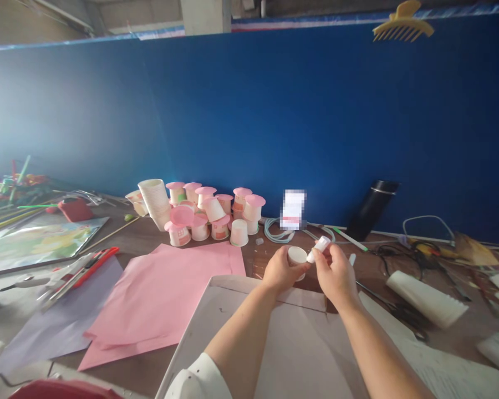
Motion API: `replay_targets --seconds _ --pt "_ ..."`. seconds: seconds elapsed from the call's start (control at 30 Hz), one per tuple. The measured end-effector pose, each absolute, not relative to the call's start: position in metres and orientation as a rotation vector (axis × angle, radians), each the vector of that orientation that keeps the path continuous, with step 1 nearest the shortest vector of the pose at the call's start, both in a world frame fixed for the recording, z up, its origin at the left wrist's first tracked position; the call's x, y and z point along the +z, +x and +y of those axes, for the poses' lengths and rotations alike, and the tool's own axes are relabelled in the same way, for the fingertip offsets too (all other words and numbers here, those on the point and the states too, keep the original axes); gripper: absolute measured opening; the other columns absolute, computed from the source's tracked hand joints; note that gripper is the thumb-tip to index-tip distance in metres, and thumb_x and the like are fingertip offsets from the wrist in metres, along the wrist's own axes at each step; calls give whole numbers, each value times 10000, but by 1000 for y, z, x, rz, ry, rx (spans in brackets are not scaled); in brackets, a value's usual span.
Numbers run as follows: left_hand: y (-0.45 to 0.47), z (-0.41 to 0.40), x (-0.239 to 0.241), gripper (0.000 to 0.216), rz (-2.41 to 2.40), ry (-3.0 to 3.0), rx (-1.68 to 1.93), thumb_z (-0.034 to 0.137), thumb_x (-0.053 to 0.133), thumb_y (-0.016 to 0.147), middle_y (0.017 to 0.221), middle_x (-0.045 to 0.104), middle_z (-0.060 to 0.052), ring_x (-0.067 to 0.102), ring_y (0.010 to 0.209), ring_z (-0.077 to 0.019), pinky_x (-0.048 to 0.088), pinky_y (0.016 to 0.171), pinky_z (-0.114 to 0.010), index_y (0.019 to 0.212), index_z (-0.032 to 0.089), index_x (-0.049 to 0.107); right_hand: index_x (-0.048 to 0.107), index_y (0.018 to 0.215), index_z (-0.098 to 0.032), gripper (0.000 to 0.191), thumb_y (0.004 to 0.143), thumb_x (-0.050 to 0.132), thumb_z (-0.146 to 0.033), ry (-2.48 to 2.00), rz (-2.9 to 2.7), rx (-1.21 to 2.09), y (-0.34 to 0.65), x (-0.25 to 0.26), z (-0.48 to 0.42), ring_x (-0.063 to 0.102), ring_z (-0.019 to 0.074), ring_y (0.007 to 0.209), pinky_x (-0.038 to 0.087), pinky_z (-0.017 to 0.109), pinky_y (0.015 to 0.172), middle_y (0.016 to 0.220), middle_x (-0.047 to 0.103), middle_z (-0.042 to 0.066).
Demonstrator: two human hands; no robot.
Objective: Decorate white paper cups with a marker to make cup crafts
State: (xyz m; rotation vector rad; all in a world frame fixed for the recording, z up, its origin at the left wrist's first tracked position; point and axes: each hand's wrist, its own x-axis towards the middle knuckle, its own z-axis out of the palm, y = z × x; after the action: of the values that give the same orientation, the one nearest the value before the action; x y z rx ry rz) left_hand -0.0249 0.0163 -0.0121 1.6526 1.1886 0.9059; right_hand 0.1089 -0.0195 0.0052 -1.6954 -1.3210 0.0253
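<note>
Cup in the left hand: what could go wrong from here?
1. The left hand grips the cup by its side; squeezing hard could dent it.
2. The right hand holds a small white tube close to the cup; a slip might knock it.
3. The nested stack of white cups leans; a bump could topple it.

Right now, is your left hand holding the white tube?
No, the right hand holds the white tube; the left hand holds a paper cup.
</note>
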Motion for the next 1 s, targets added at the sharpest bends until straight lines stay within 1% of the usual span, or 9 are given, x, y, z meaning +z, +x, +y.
replay_targets --seconds 0.13,0.3,0.43,0.5,0.57,0.7,1.0 --pt "-25 18 -13 513 1184 1624 922 479 706 669 939 666 -28 598 816 -166 441 722 -257 1094 216 588 625 973 -200 338 810 507 -472 -1697 -1309 -21 111 4 -19 592 198 701 442 315 658 816 656 54" --pt "-24 19 -15 501 1157 1622 918 472 710 662 935 663 -32 602 822 -170 438 698 -249 1069 208 585 598 1099 -152 417 848 485 -465 -1511 -1232 -60 114 5 -19 625 209 747 478 335 708 910 677 104" --pt "-23 18 -14 461 1175 1682 904 472 690 679 950 662 -21 595 816 -162 435 700 -247 1048 220 578 605 1131 -181 390 867 492 -445 -1478 -1327 -53 110 1 -16 628 209 805 481 342 766 979 677 96" --pt "-23 18 -14 441 1181 1711 897 468 674 693 959 663 -22 594 815 -162 437 706 -250 1044 220 575 598 1157 -196 373 876 489 -416 -1474 -1403 -65 108 -2 -13 624 209 853 476 344 800 1045 668 91" --pt "-23 18 -14 423 1190 1744 894 470 660 701 959 661 -30 595 812 -167 440 710 -254 1025 211 578 587 1183 -201 366 881 484 -381 -1494 -1486 -72 107 -4 -9 619 216 888 472 346 811 1068 662 88" --pt "-23 19 -17 419 1202 1794 890 486 632 713 964 649 -46 594 818 -176 445 727 -265 1015 201 574 600 1165 -215 338 879 490 -359 -1574 -1583 -64 107 -1 -5 622 227 902 473 340 790 1036 667 81" --pt "-24 19 -18 367 1211 1831 900 451 618 726 933 651 -43 589 788 -167 437 707 -264 991 201 576 588 1160 -235 317 897 464 -361 -1497 -1673 60 101 5 -13 615 221 1008 468 324 830 1153 646 75"
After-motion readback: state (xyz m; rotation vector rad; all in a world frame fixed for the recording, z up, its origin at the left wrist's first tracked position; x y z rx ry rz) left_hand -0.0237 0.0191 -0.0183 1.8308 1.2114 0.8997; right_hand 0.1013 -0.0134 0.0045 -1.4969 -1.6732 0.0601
